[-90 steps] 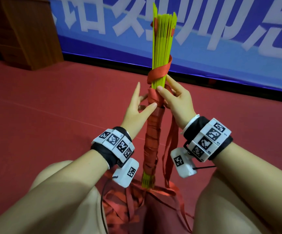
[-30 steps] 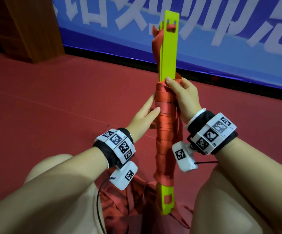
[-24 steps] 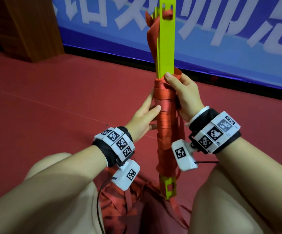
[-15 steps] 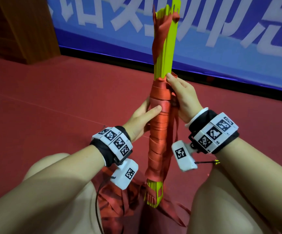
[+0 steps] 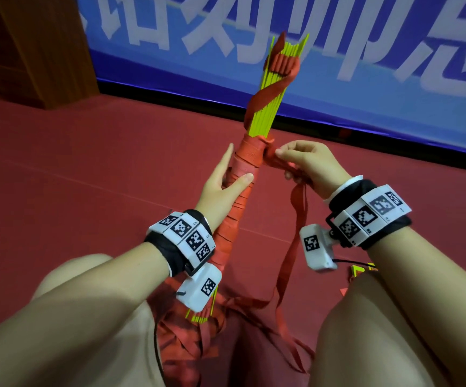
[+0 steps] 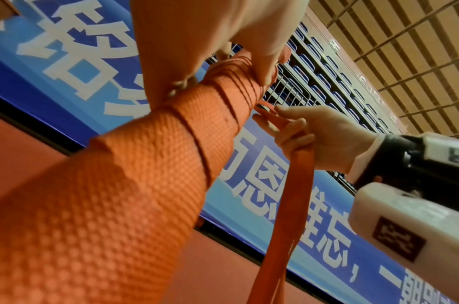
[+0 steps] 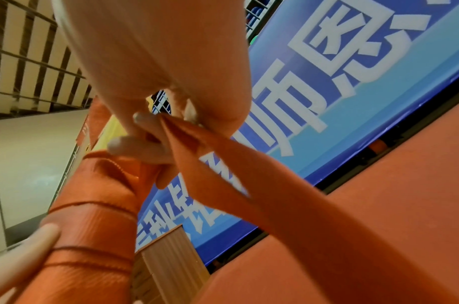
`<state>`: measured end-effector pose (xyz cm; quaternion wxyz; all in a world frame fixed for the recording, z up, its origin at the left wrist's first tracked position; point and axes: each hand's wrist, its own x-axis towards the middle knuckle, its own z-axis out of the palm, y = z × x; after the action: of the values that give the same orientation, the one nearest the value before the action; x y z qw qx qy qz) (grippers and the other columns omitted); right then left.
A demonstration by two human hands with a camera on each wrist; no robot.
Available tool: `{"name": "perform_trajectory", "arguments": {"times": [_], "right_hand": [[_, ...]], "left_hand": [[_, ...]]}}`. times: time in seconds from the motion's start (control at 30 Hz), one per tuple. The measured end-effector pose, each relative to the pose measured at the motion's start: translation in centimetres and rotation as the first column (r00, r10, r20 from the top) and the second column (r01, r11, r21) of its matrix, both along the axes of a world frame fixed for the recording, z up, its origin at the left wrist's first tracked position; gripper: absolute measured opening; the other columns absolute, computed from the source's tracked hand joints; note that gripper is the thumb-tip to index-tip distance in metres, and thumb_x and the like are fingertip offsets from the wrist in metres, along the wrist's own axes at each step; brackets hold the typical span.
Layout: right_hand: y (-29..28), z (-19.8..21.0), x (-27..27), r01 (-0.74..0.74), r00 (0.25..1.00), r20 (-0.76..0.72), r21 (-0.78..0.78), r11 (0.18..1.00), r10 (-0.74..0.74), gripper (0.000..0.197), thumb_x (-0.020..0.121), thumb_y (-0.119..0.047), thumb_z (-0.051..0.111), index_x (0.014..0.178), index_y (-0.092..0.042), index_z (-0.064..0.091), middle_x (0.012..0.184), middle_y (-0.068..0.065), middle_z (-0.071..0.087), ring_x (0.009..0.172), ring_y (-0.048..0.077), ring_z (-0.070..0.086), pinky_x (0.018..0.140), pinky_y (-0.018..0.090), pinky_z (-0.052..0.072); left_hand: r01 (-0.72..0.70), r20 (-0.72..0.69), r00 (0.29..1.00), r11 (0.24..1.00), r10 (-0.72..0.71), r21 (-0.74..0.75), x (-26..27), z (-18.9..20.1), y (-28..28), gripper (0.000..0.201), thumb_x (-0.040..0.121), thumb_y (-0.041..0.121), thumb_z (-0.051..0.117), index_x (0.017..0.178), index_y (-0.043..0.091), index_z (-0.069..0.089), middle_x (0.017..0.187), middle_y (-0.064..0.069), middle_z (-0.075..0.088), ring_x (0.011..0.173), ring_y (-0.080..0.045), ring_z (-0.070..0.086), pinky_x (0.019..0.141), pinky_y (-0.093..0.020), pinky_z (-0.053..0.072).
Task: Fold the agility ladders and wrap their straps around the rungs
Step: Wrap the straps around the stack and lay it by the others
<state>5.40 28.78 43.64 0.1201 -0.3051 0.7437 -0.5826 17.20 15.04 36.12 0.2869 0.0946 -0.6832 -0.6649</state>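
From the head camera, the bundle of thin yellow-green plastic rungs (image 5: pixel 262 107) stands tilted, its long axis running from between the person's knees up and away toward the blue banner with white characters (image 5: pixel 337 51). Flat red woven strap (image 5: pixel 234 208) covers the lower and middle bundle in tight turns; above the top turn the rungs are bare except for one loose spiral. The left hand (image 5: pixel 220 188) grasps the wrapped part just below the top turn, thumb across the front. The right hand (image 5: pixel 307 166) sits on the right of the bundle at the height of the top turn, fingertips pinching the free strap where it leaves the wrap; the slack hangs down to the red floor (image 5: pixel 72 177).

The left wrist camera looks up along the wrapped bundle (image 6: pixel 150 164); the right hand (image 6: pixel 314 133) is beside it, fingers curled on the strap (image 6: pixel 296 185), which drops straight from them.

In the right wrist view, fingertips (image 7: pixel 135 144) nip the strap (image 7: pixel 223 164) just beside the top turn (image 7: pixel 101 185).

Judging from this, the next turn must pass behind the bundle and land above the top turn, and the right hand is the nearer one.
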Motion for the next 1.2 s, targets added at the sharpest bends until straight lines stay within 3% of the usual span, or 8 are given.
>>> {"name": "perform_trajectory", "arguments": {"times": [0.2,0.37,0.53,0.63,0.8,0.97,1.07,1.2], "right_hand": [[-1.2,-0.7,0.5,0.141,0.987,0.089,-0.088,0.986,-0.133,0.026,0.096,-0.003,0.048,0.073,-0.011,0.053,0.039,-0.004,0.052,0.032,0.004,0.041,0.034,0.013,0.028],[-3.5,-1.7,2.5,0.253,0.967,0.079,-0.184,0.95,-0.242,0.016,0.096,-0.017,0.051,0.106,-0.006,0.058,0.063,0.008,0.061,0.044,0.011,0.056,0.043,0.021,0.038],[-4.9,-2.9,4.0,0.263,0.953,-0.108,-0.173,0.949,-0.284,0.053,0.075,-0.048,0.072,0.116,-0.016,0.063,0.09,0.001,0.071,0.081,0.017,0.067,0.08,0.037,0.054],[-5.0,-3.1,3.9,0.268,0.957,-0.069,-0.173,0.948,-0.284,0.051,0.07,-0.05,0.074,0.109,-0.018,0.067,0.093,0.0,0.07,0.078,0.014,0.064,0.073,0.035,0.054],[-4.7,-2.9,3.2,0.277,0.957,-0.038,-0.18,0.944,-0.288,0.022,0.082,-0.029,0.071,0.097,-0.013,0.067,0.07,-0.006,0.061,0.059,0.011,0.056,0.059,0.029,0.045],[-3.9,-1.1,3.3,0.04,0.994,0.11,-0.334,0.942,-0.004,0.009,0.092,-0.01,0.059,0.092,-0.016,0.066,0.052,-0.01,0.044,0.039,0.002,0.031,0.039,0.014,0.025],[-3.5,-0.2,3.9,-0.086,0.984,0.111,-0.38,0.921,0.137,0.014,0.092,-0.01,0.058,0.101,-0.017,0.066,0.055,-0.008,0.044,0.041,0.002,0.03,0.038,0.012,0.024],[-3.1,0.4,3.5,-0.187,0.966,0.107,-0.332,0.925,0.234,0.014,0.091,-0.016,0.058,0.104,-0.013,0.064,0.06,-0.005,0.051,0.043,0.004,0.038,0.038,0.013,0.026]], "left_hand": [[-0.086,0.061,0.994,0.985,0.096,-0.147,-0.1,-0.2,0.3,0.068,0.091,0.029,0.065,0.149,0.04,0.03,0.13,0.02,0.05,0.116,0.002,0.051,0.09,-0.005,0.039],[-0.126,0.195,0.959,0.928,0.204,-0.35,-0.7,-1.4,0.3,0.067,0.075,0.069,0.043,0.137,0.067,0.017,0.118,-0.005,0.063,0.102,-0.024,0.062,0.094,-0.037,0.049],[-0.078,0.156,0.981,0.969,0.116,-0.233,-0.9,-0.7,1.0,0.047,0.105,0.03,0.034,0.15,0.042,0.025,0.135,0.001,0.054,0.115,-0.012,0.055,0.079,-0.013,0.035],[-0.03,0.133,0.989,0.981,0.057,-0.194,-0.9,-0.7,1.0,0.05,0.103,0.028,0.041,0.149,0.041,0.026,0.13,0.013,0.051,0.101,0.012,0.046,0.08,-0.006,0.033],[-0.035,0.106,0.992,0.947,0.073,-0.321,0.0,-0.5,0.9,0.055,0.102,0.022,0.043,0.149,0.043,0.024,0.112,0.012,0.047,0.096,0.013,0.047,0.084,-0.002,0.029],[0.022,0.01,1.0,1.0,-0.022,-0.011,0.5,1.1,-0.3,0.066,0.099,0.022,0.052,0.153,0.035,0.016,0.1,0.004,0.06,0.09,0.0,0.06,0.085,-0.016,0.045],[0.17,-0.01,0.985,0.981,-0.17,0.093,1.0,1.6,0.1,0.055,0.082,0.033,0.067,0.133,0.036,0.047,0.122,0.002,0.063,0.115,-0.018,0.061,0.102,-0.039,0.047],[0.187,-0.054,0.982,0.972,-0.18,0.146,1.3,1.6,0.5,0.036,0.078,0.018,0.07,0.108,0.028,0.054,0.097,-0.012,0.064,0.08,-0.029,0.068,0.077,-0.046,0.059]]}}
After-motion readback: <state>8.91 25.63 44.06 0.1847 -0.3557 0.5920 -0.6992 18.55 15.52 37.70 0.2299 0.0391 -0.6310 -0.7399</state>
